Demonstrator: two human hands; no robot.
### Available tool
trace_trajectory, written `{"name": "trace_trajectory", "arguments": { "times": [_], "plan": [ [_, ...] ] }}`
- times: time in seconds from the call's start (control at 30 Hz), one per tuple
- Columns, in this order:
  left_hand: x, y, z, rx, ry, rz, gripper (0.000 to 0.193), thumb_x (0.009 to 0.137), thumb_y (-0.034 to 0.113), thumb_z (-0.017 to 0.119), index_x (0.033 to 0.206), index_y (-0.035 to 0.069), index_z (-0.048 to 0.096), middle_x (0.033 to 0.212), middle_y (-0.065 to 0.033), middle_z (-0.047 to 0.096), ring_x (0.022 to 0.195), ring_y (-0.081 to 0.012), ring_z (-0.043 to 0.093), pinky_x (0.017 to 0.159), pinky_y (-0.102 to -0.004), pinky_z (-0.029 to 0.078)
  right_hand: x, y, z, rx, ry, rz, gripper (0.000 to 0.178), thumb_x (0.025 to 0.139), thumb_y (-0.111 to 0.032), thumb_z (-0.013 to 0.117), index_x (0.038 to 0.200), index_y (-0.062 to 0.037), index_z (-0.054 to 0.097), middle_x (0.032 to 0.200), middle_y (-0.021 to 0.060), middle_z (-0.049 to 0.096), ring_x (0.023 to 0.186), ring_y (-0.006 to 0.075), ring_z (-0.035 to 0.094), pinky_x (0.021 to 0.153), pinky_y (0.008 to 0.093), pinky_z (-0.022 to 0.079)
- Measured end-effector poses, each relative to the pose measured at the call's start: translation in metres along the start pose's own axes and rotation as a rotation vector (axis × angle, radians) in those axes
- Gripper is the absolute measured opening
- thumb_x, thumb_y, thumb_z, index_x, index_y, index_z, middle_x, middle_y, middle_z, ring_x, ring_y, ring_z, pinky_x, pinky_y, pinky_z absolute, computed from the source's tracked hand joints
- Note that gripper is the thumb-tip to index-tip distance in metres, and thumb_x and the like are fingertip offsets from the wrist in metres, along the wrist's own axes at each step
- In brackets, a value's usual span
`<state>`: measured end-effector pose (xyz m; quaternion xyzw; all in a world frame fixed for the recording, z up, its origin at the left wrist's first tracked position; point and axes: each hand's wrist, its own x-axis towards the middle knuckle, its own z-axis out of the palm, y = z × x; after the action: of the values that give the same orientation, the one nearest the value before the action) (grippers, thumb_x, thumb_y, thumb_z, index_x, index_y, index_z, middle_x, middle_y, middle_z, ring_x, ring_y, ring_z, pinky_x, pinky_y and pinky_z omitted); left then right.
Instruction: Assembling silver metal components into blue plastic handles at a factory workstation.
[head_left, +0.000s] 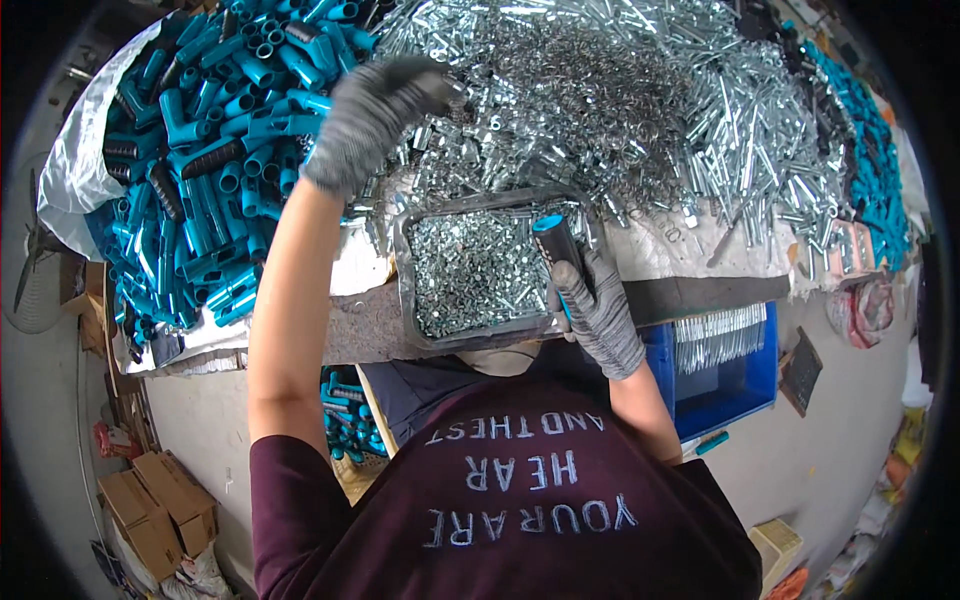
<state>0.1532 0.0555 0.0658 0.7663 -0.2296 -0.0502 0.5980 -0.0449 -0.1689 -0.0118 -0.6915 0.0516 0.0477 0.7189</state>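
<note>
My right hand (603, 318), in a grey knit glove with dark fingers, is closed round a teal plastic handle (556, 242) with a black grip. The handle's hollow end points up and away from me. My left hand (372, 118), gloved alike, reaches over the near left part of a heap of small metal parts (470, 135). Its fingers are drawn together at the heap; whatever they pinch is too small to make out. Between the hands stands a clear plastic tray (407, 290) full of small shiny metal pieces (470, 270).
Teal handles (215, 150) are piled at the left. Metal rods (750, 150) and springs (620, 100) cover the back and right of the bench. Below its edge are a blue bin (725, 395) with metal rods and more teal parts (350, 420). Cardboard boxes (160, 510) stand lower left.
</note>
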Motion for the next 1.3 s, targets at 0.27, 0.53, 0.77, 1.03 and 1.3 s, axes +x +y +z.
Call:
{"name": "trace_trajectory", "arguments": {
  "times": [0.27, 0.53, 0.77, 1.03, 1.3],
  "plan": [
    [-0.091, 0.017, 0.056, 0.331, -0.276, -0.075, 0.036, 0.092, 0.038, 0.061, 0.092, 0.002, 0.068, 0.079, -0.0165, 0.066, 0.073, -0.0305, 0.066, 0.068, -0.0401, 0.051, -0.005, -0.008, 0.008, -0.442, -0.156, -0.15, 0.062, 0.087, -0.055, 0.061, 0.11, 0.0021, 0.058, 0.089, 0.0178, 0.064, 0.082, 0.0272, 0.063, 0.076, 0.0378, 0.049],
    [-0.093, -0.068, -0.018, 1.289, 0.448, -0.219, 0.064, 0.086, 0.043, 0.065, 0.135, 0.006, 0.045, 0.101, -0.0208, 0.067, 0.091, -0.037, 0.065, 0.081, -0.0422, 0.051, -0.002, 0.0, 0.018, -0.317, -0.084, -0.083, 0.061, 0.088, -0.056, 0.061, 0.112, -0.0004, 0.058, 0.073, 0.0028, 0.058, 0.065, 0.0101, 0.054, 0.061, 0.0267, 0.046],
    [-0.095, -0.047, -0.022, 0.844, 0.263, 0.062, 0.071, 0.084, 0.022, 0.07, 0.142, 0.005, 0.033, 0.106, -0.0188, 0.063, 0.097, -0.0328, 0.062, 0.098, -0.0433, 0.043, 0.0, -0.01, 0.02, -0.4, -0.071, -0.145, 0.065, 0.088, -0.06, 0.058, 0.112, 0.0009, 0.058, 0.083, 0.0083, 0.061, 0.076, 0.0158, 0.057, 0.072, 0.0315, 0.048],
    [-0.094, 0.029, 0.008, 0.12, 0.266, 0.12, 0.06, 0.097, 0.023, 0.057, 0.147, 0.004, 0.03, 0.131, -0.0141, 0.053, 0.119, -0.0192, 0.052, 0.101, -0.0316, 0.041, -0.002, -0.007, 0.017, -0.46, -0.074, -0.163, 0.062, 0.087, -0.058, 0.06, 0.109, 0.0, 0.06, 0.084, 0.0109, 0.063, 0.076, 0.0196, 0.059, 0.073, 0.0335, 0.048],
    [-0.088, 0.032, 0.007, 0.087, 0.064, -0.024, 0.059, 0.097, 0.029, 0.056, 0.146, 0.004, 0.033, 0.137, -0.0162, 0.05, 0.127, -0.0218, 0.047, 0.105, -0.0323, 0.037, -0.01, -0.009, 0.016, -0.584, -0.127, -0.26, 0.058, 0.086, -0.053, 0.062, 0.107, 0.0013, 0.06, 0.085, 0.0189, 0.063, 0.08, 0.0346, 0.065, 0.072, 0.041, 0.049]
  ]
}}
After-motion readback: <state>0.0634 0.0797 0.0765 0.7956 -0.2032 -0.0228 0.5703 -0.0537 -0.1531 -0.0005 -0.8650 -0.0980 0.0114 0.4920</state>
